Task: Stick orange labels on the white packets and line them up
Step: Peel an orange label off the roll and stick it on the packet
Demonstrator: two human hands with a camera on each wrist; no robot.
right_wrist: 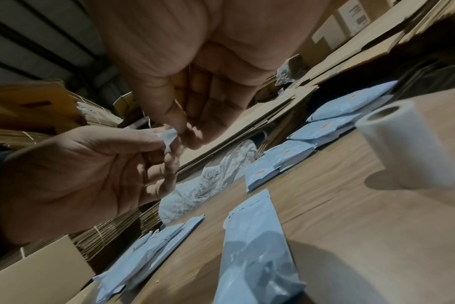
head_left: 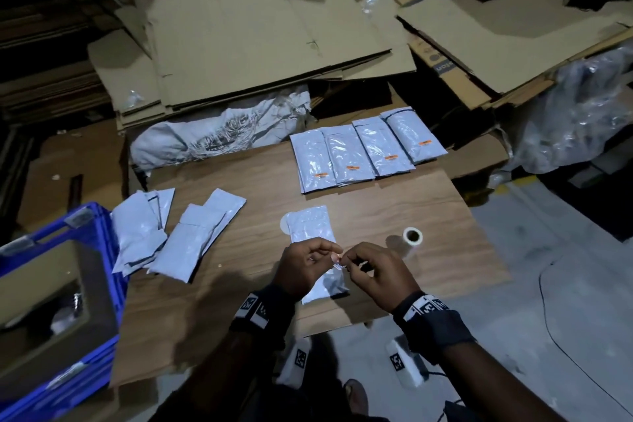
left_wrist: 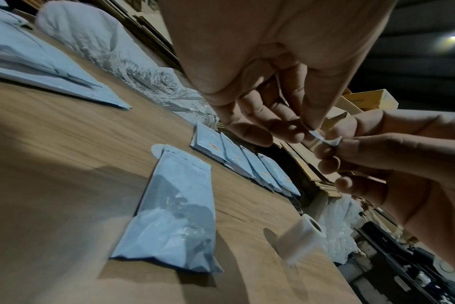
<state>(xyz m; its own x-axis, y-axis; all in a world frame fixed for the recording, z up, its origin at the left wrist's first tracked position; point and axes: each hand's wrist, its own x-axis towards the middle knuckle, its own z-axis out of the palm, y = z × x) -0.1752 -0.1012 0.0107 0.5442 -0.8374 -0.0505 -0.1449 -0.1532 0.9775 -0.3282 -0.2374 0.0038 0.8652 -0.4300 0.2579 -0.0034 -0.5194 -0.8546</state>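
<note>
Both hands, left (head_left: 306, 263) and right (head_left: 371, 271), pinch one label (head_left: 337, 262); I judge peeling underway, next pressing it onto the packet (head_left: 313, 233).

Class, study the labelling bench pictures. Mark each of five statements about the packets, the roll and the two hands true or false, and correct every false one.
1. Four labelled packets lie side by side in a row at the far side of the board. True.
2. The white roll is held in the right hand. False: it stands on the board, apart from both hands.
3. Both hands pinch one small label piece between them. True.
4. The packet just beyond the hands already shows an orange label. False: none shows on it.
5. The left hand presses flat on the unlabelled packets. False: that pile lies untouched at the left.
</note>
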